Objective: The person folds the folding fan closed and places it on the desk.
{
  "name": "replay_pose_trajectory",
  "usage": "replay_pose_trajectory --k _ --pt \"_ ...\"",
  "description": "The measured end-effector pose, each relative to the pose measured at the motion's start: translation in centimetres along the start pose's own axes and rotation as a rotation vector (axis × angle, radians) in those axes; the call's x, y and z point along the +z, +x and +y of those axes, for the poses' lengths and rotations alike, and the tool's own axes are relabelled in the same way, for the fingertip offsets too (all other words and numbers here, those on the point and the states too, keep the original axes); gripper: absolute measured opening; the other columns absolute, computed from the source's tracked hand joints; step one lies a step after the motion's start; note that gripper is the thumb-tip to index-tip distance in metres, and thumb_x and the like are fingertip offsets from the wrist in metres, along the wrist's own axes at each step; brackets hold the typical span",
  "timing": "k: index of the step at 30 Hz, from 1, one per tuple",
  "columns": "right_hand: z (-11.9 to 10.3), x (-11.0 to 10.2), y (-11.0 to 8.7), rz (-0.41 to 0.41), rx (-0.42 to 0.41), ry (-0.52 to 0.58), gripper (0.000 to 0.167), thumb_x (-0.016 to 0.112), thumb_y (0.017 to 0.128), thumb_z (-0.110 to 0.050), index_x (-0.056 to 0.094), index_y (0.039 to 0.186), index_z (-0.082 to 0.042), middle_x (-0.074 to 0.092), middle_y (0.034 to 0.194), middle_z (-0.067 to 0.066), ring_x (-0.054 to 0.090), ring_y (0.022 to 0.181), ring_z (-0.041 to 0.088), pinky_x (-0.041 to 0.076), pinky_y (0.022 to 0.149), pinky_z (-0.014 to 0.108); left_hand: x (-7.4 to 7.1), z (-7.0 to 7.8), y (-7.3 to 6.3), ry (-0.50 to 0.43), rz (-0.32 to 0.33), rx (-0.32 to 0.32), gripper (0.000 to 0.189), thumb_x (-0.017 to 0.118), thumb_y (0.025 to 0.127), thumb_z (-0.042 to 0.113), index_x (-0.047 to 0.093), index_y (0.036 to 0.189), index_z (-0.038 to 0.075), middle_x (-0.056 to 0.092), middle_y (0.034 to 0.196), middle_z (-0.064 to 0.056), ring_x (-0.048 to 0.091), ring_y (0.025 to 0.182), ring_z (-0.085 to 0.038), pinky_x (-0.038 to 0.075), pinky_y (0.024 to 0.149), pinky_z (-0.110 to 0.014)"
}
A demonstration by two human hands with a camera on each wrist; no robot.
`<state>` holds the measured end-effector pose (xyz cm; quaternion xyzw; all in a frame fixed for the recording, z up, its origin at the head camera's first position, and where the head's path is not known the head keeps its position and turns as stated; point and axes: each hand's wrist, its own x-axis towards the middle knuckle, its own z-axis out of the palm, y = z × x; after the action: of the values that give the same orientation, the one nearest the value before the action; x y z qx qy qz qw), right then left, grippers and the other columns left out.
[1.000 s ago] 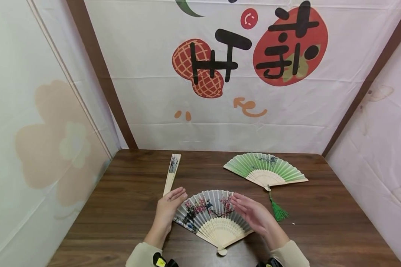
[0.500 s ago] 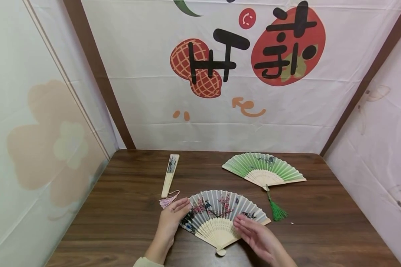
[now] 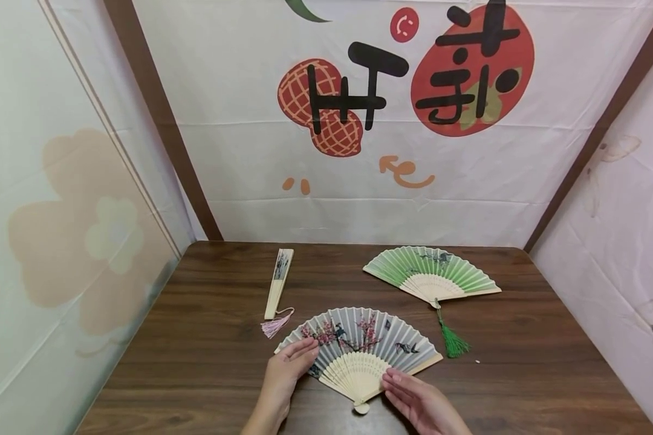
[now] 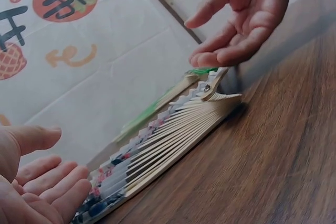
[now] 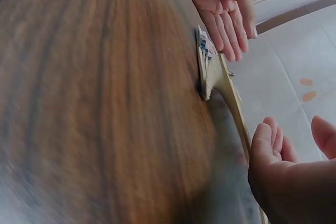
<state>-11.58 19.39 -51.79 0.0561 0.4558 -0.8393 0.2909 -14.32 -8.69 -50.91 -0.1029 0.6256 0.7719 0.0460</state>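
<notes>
An unfolded grey folding fan (image 3: 354,329) with pink blossoms and dark birds lies at the front middle in the head view, its pale rib end towards me. My left hand (image 3: 285,374) is over its left side and hides part of that edge. By the lower right ribs is my right hand (image 3: 419,399). In the left wrist view, the fingers of the left hand (image 4: 47,187) are extended beside the fan's cloth (image 4: 113,182). The right wrist view shows the right hand (image 5: 283,166) with gently bent fingers beside the fan's edge stick (image 5: 233,103). Neither hand visibly grips it.
A spread green fan (image 3: 432,275) with a green tassel (image 3: 454,342) lies at the back right. A folded fan (image 3: 278,284) with a pink tassel (image 3: 275,324) lies at the back left. White printed cloths stand around the wooden table (image 3: 196,338).
My right hand has moved from the grey fan's upper right side down towards its rib end. The left hand has shifted slightly right and nearer to me, uncovering the folded fan's pink tassel.
</notes>
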Motion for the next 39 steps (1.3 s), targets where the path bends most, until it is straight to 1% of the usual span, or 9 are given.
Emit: replay_pose_trajectory --k 4,10,13,16,20,26,29,34,39 --pt "0.9 -0.3 0.0 0.049 0.012 -0.02 0.018 0.055 0.103 -0.019 0.065 0.116 -0.011 0.071 0.111 -0.004 0.066 0.106 0.008 0.053 0.1 0.022 0.2 -0.3 -0.2 0.009 -0.02 -0.016 0.049 0.068 0.091 0.008 0.053 0.131 -0.016 0.067 0.126 -0.022 0.069 0.096 -0.001 0.056 0.083 -0.014" --pt "1.8 -0.5 0.0 0.041 0.023 -0.022 0.014 0.059 0.1 -0.018 0.067 0.111 -0.012 0.072 0.107 -0.005 0.067 0.103 0.007 0.054 0.098 0.021 0.3 -0.5 -0.4 0.021 -0.035 -0.024 0.049 0.067 0.092 0.007 0.051 0.132 -0.017 0.066 0.127 -0.023 0.068 0.095 0.002 0.055 0.084 -0.013" --pt "2.1 -0.3 -0.1 0.039 0.031 -0.039 0.017 0.062 0.099 -0.02 0.067 0.113 -0.011 0.072 0.107 -0.005 0.066 0.104 0.007 0.054 0.098 0.021 0.1 -0.6 -0.7 0.017 -0.03 -0.029 0.049 0.066 0.092 0.007 0.052 0.132 -0.017 0.068 0.125 -0.021 0.068 0.094 0.002 0.055 0.084 -0.012" --pt "2.2 -0.3 -0.4 0.042 0.037 -0.071 0.021 0.06 0.1 -0.021 0.066 0.117 -0.009 0.072 0.108 -0.005 0.066 0.104 0.007 0.054 0.098 0.021 0.1 -0.7 -1.0 0.011 -0.035 -0.042 0.048 0.067 0.093 0.008 0.052 0.131 -0.016 0.07 0.122 -0.018 0.067 0.095 0.002 0.055 0.084 -0.012" --pt "2.1 -0.4 -0.8 0.069 0.044 -0.078 0.026 0.061 0.099 -0.02 0.065 0.12 -0.004 0.073 0.108 -0.002 0.067 0.104 0.008 0.054 0.098 0.022 0.0 -0.9 -1.4 0.01 -0.042 -0.064 0.047 0.067 0.093 0.009 0.054 0.131 -0.015 0.071 0.121 -0.016 0.067 0.096 0.001 0.055 0.084 -0.013" --pt "2.1 -0.3 -1.1 0.104 0.064 -0.026 0.03 0.065 0.097 -0.018 0.063 0.121 0.001 0.073 0.109 0.002 0.068 0.105 0.012 0.055 0.1 0.027 -0.4 -1.4 -1.5 -0.002 -0.042 -0.089 0.047 0.067 0.094 0.01 0.054 0.131 -0.015 0.071 0.12 -0.014 0.067 0.097 -0.001 0.056 0.084 -0.015" --pt "2.0 -0.2 -1.0 0.097 0.078 0.004 0.024 0.065 0.097 -0.017 0.066 0.116 -0.002 0.073 0.109 0.004 0.068 0.105 0.014 0.055 0.101 0.029 -0.5 -1.4 -1.7 -0.014 -0.042 -0.097 0.047 0.067 0.094 0.01 0.054 0.131 -0.015 0.072 0.119 -0.012 0.067 0.097 -0.001 0.057 0.084 -0.016" --pt "2.0 -0.1 -0.5 0.059 0.088 0.064 0.016 0.058 0.101 -0.015 0.068 0.109 -0.006 0.072 0.11 0.008 0.067 0.108 0.016 0.053 0.104 0.029 -0.6 -1.3 -2.0 -0.028 -0.055 -0.092 0.047 0.064 0.095 0.009 0.051 0.132 -0.017 0.072 0.119 -0.011 0.068 0.099 -0.002 0.057 0.086 -0.016" --pt "2.0 0.0 0.0 0.079 0.089 0.104 0.012 0.056 0.102 -0.014 0.064 0.107 -0.006 0.07 0.106 0.008 0.069 0.104 0.015 0.053 0.102 0.026 -0.5 -1.4 -2.0 -0.036 -0.062 -0.095 0.048 0.065 0.094 0.009 0.051 0.132 -0.017 0.072 0.119 -0.011 0.067 0.097 -0.001 0.057 0.085 -0.017"
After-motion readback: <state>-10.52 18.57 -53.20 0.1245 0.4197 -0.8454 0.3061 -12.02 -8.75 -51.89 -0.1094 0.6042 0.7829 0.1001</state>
